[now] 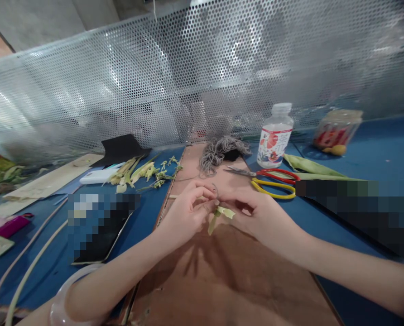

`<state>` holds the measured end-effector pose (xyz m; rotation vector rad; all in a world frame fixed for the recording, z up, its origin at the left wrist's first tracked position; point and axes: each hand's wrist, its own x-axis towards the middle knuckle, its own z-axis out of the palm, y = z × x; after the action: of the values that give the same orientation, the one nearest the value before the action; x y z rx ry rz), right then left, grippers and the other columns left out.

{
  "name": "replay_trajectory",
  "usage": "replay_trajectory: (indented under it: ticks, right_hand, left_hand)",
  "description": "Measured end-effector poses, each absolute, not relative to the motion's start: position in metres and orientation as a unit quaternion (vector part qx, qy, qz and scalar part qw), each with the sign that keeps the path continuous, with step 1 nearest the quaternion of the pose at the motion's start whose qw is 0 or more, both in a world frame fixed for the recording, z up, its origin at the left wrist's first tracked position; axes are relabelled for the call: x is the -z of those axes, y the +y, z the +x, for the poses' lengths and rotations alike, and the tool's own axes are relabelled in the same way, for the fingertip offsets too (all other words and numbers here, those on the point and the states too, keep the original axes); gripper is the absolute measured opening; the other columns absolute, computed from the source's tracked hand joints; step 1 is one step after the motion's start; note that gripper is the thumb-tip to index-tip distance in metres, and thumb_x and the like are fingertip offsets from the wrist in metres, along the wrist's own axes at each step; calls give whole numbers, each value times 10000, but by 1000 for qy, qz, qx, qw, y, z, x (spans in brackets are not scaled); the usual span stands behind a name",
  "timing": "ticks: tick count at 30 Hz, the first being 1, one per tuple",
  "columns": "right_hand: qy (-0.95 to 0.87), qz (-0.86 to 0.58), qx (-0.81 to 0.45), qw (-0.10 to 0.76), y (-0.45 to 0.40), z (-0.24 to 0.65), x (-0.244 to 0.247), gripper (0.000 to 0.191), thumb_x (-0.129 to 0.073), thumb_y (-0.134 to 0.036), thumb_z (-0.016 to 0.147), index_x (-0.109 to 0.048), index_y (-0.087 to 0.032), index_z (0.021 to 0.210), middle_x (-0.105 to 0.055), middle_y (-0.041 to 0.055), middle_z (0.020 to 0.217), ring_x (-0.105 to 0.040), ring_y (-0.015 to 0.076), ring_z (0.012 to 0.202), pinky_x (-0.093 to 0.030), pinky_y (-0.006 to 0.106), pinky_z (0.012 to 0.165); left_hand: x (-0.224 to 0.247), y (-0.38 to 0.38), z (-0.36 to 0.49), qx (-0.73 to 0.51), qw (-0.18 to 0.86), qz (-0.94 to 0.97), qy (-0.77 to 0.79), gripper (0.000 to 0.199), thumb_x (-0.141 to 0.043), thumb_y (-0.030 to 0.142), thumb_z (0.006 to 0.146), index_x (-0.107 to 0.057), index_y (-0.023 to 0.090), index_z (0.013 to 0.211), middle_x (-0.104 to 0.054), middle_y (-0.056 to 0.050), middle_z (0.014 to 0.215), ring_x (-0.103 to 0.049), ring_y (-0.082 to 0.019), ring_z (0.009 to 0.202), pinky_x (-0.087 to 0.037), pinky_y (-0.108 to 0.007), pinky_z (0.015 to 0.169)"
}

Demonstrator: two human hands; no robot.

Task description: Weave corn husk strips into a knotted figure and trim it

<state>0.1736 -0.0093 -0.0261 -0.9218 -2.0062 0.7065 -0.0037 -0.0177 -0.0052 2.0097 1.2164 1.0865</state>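
My left hand is closed in a pinch at the middle, fingertips meeting those of my right hand, which is pinched as well. Between them hangs a small pale green piece of leaf or husk, its flaps pointing down and to the right. A short grey thread curls above the fingertips. Behind my left hand a thin pale stick pokes out to the left; whether I hold it cannot be made out. My fingers hide the top of the green piece. Beneath both hands lies a brown wooden board.
Scissors with red and yellow handles lie beyond my right hand, near a grey yarn bundle, a labelled bottle and a jar. To the left are husk pieces and a dark phone. Perforated metal stands behind.
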Motion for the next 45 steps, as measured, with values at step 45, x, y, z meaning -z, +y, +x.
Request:
replay_trajectory:
  ticks: [45]
  right_hand:
    - [-904, -148, 302, 263, 0, 177, 30, 285, -450, -130, 856, -651, -91, 1055, -577, 142, 1256, -431, 272, 1250, -358, 469, 1057]
  left_hand:
    - [6, -18, 3, -444, 447, 568, 530, 127, -581, 223, 753, -637, 111, 774, -657, -64, 775, -578, -152, 722, -447, -287, 703]
